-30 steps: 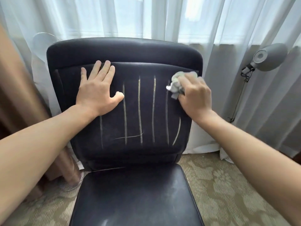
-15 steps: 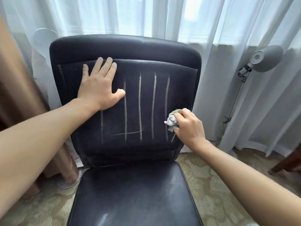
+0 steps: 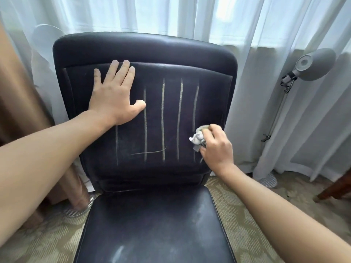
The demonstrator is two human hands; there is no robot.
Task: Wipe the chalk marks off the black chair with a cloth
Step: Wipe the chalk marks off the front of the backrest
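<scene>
While the left hand (image 3: 114, 99) lies flat with fingers straight and spread against the upper left of the chair back, likely to brace it against pushing, the right hand (image 3: 215, 147) curls its fingers around a small crumpled cloth (image 3: 197, 137) and presses it to the lower right of the same panel. The cloth is a pale, bunched wad, held tight probably so that a firm pad meets the surface.

Chalk marks (image 3: 163, 118) cover the middle of the back: several pale lines running top to bottom, side by side, with a fainter one below the left wrist and a short stroke crossing two of them low down. The cloth touches the rightmost long line near its lower end. Most lines look whole, so the wiping seems to be at an early stage.

The black chair (image 3: 144, 48) faces the viewer, its padded seat below showing a few light smudges. Behind it hang sheer white curtains (image 3: 218, 16). A grey lamp (image 3: 313, 63) stands to the right, and patterned carpet (image 3: 237, 215) covers the floor.
</scene>
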